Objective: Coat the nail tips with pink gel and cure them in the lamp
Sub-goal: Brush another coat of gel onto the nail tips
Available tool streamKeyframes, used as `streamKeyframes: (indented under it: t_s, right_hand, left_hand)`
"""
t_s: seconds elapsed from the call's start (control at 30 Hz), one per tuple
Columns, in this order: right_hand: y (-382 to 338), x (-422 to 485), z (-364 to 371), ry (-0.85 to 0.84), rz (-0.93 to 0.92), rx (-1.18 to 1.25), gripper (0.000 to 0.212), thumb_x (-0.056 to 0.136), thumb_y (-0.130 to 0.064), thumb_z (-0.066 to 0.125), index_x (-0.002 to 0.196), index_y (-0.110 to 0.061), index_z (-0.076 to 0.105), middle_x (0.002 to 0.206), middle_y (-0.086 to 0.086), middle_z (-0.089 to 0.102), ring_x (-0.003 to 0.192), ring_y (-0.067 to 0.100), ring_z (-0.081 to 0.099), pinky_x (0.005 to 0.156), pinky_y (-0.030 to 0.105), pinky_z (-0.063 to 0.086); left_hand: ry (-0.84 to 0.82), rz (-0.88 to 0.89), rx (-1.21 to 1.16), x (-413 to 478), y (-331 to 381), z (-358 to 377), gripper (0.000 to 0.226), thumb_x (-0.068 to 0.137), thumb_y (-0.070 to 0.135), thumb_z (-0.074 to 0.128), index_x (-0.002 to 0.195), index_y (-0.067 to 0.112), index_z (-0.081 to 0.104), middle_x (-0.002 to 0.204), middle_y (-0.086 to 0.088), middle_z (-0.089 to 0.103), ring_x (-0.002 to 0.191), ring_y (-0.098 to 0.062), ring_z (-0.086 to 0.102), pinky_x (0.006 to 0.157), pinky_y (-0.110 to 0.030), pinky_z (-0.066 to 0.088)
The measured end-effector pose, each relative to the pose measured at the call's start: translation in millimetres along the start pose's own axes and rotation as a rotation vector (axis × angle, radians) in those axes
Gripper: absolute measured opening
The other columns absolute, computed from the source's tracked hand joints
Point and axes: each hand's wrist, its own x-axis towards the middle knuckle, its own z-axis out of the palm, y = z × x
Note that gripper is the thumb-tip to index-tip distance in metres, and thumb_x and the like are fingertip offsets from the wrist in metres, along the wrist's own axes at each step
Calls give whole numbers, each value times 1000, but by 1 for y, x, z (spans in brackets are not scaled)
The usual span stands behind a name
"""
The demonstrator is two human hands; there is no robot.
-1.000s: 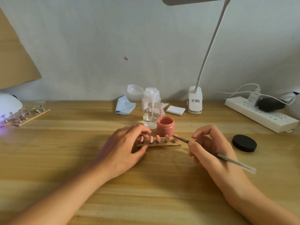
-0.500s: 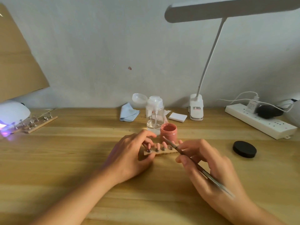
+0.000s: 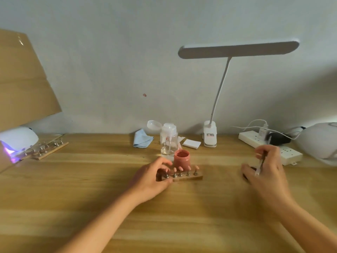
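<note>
Spreading across the whole lower half, a pale wooden table (image 3: 91, 189) with long straight grain runs back to a plain, matt grey-white wall (image 3: 109, 61). A flat sheet of brown cardboard (image 3: 23, 79) leans in at the far left. A white clip-on desk lamp (image 3: 237, 50) stands at the wall, its slim bent neck carrying a long, rounded bar head above the work.

At the left edge sits a smooth white domed curing lamp (image 3: 18, 138), violet light glowing from its mouth; a thin wooden strip with small metal stands (image 3: 49, 147) lies just in front of it. A second white domed shell (image 3: 319, 141) sits at the far right, beside a white plastic power strip (image 3: 290, 154) with plugs and cords.

The left hand (image 3: 149, 179) grasps the left end of a short wooden holder strip (image 3: 187, 177) at mid-table, fingers curled over it and thumb under its near edge. The right hand (image 3: 266, 172), blurred, is well apart to the right, near the power strip, pinching a thin brush with a clear handle (image 3: 259, 165). Bare wood lies open between the hands and all along the near side.

Behind the strip stand a clear glass pump bottle (image 3: 169, 137) and, touching or just beside the strip, a small open round jar of pink gel (image 3: 182, 158). A folded light-blue cloth (image 3: 142, 140) and square white pads (image 3: 191, 143) lie near the wall. Glossy pink nail tips (image 3: 181, 168) stand in a row on small metal pegs along the holder strip.
</note>
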Motion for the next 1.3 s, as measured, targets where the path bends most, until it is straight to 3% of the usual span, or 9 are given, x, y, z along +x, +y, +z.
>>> streamKeyframes:
  t_s: [0.1,0.2,0.47,0.57,0.73,0.83,0.93,1.13,1.3]
  right_hand:
    - [25,2,-16,-138,116,-254,66,79,-31,80,125,-21,33,125,7,51,108,30,56,88,47,50]
    - [37,2,-22,-227,103,-296,55,83,-34,76,117,-21,35,122,6,54,100,24,56,85,44,52]
    - [32,10,-37,-154,44,-261,50,81,-34,78,109,-21,39,100,-2,54,88,22,59,77,45,55]
    - [30,12,-48,-57,38,-135,50,80,-29,79,110,-20,40,101,0,55,90,24,58,78,46,53]
    - [-11,4,-34,-124,-67,128,39,85,-29,70,111,-21,42,102,-5,59,94,9,59,74,31,48]
    - [-46,-1,2,-252,-143,106,34,89,-35,63,110,-20,41,102,-4,60,88,16,62,78,40,53]
    - [-66,2,41,-302,-214,25,33,92,-35,59,112,-19,38,104,-1,59,88,21,60,79,43,53]
    - [-63,8,85,-357,-247,-130,31,91,-32,58,107,-22,34,102,-2,54,89,19,56,77,36,50]
    - [-64,17,84,-386,-347,-186,34,89,-33,61,109,-21,36,96,-6,54,82,15,51,67,26,38]
  left_hand:
    - [-67,4,-47,0,15,11,40,82,29,78,107,47,52,105,22,67,105,-1,61,91,-22,46]
    - [-70,29,-51,1,39,36,40,82,31,79,105,48,51,100,27,64,98,3,61,84,-15,45]
    - [60,70,-12,14,89,86,44,85,38,75,123,32,53,113,18,66,92,2,59,67,-4,36]
    - [24,82,-143,12,95,82,50,84,40,76,126,34,51,116,20,64,90,5,64,80,-13,50]
    - [537,-91,-172,17,85,39,35,76,40,78,92,38,47,83,14,60,75,0,61,59,-21,42]
    - [349,-334,-67,24,66,30,65,64,57,83,108,29,45,105,8,58,96,-14,59,68,-27,45]
    - [165,-380,25,31,55,38,86,62,68,79,125,20,46,124,0,55,114,-22,58,91,-38,51]
    - [289,-305,-16,34,46,49,45,81,53,70,112,28,49,115,10,67,108,-18,62,85,-37,52]
    - [420,-222,-72,34,44,51,43,77,47,72,108,27,51,109,10,63,100,-16,56,77,-34,47]
